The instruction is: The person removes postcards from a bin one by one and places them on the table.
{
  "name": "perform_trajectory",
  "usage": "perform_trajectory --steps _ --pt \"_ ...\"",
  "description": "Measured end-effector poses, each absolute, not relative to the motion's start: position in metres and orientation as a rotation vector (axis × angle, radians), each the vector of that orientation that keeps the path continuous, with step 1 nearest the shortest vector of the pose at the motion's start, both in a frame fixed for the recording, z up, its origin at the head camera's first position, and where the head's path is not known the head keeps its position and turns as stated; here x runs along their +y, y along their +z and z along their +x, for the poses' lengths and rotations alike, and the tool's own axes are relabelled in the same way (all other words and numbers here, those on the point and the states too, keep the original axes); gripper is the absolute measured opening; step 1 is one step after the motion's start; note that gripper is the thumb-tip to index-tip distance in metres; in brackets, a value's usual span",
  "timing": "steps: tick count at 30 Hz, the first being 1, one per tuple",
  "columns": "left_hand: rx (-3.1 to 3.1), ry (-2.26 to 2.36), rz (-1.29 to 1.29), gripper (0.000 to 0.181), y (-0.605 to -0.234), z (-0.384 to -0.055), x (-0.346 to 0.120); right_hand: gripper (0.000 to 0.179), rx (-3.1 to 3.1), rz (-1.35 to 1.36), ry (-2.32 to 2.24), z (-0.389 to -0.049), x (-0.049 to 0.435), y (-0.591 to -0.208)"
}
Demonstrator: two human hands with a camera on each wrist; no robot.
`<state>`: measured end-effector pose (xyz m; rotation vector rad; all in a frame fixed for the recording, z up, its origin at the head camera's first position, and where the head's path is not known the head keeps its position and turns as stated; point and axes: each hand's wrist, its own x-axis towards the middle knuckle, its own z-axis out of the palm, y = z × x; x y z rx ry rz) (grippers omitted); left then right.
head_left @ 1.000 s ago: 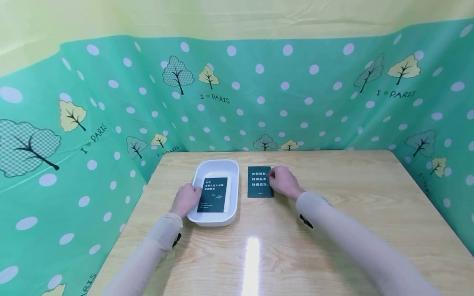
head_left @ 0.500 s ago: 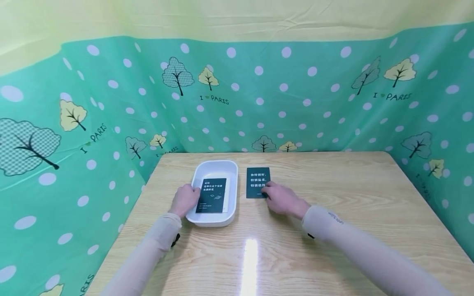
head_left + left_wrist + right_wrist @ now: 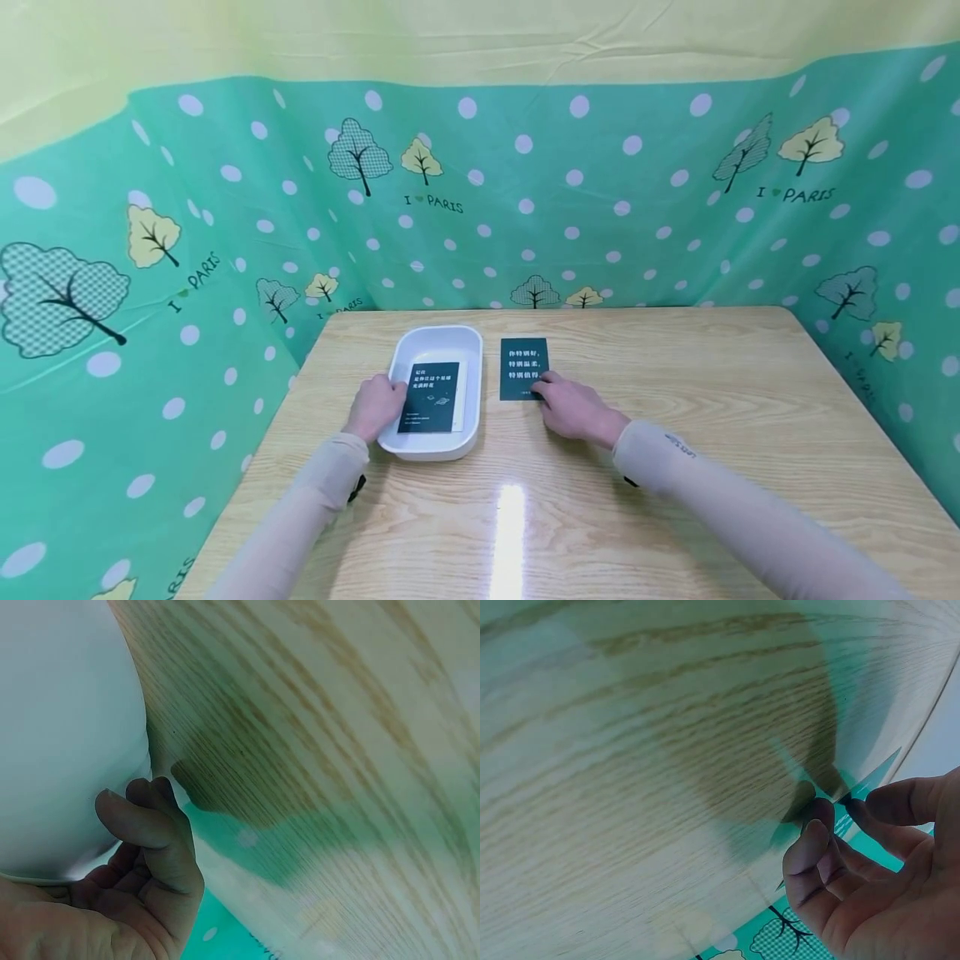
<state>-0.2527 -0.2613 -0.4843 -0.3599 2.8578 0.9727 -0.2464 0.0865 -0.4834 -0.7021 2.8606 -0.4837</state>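
Note:
My left hand (image 3: 377, 407) grips the left side of a white plastic tub (image 3: 444, 340); in the left wrist view its fingers (image 3: 150, 836) curl close against the tub wall. Inside lies a dark green card (image 3: 433, 400) with white print, partly covering a white card (image 3: 460, 396). A second dark green card (image 3: 519, 358), printed with white characters, lies on the table right of the tub. At its lower right corner, my right hand (image 3: 573, 406) touches the card with its fingertips. Seen from the right wrist, thumb and fingers (image 3: 900, 840) are loosely bent and spread around that corner.
The tub and cards are near the far edge of a light wood table (image 3: 675, 367). A green dotted curtain (image 3: 525, 183) hangs behind it and along both sides. A bright light reflection (image 3: 510, 533) shows on the front tabletop.
My right hand has slid down and toward me, from the card's right edge to its lower right corner. The left hand and tub stay in place.

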Motion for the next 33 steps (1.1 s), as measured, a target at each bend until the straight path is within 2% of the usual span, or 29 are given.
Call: perform_trajectory --steps 33 --pt "2.87 0.974 -0.371 0.035 -0.4874 -0.2518 -0.2616 0.04 2.89 -0.644 -0.527 -0.253 0.0843 -0.4842"
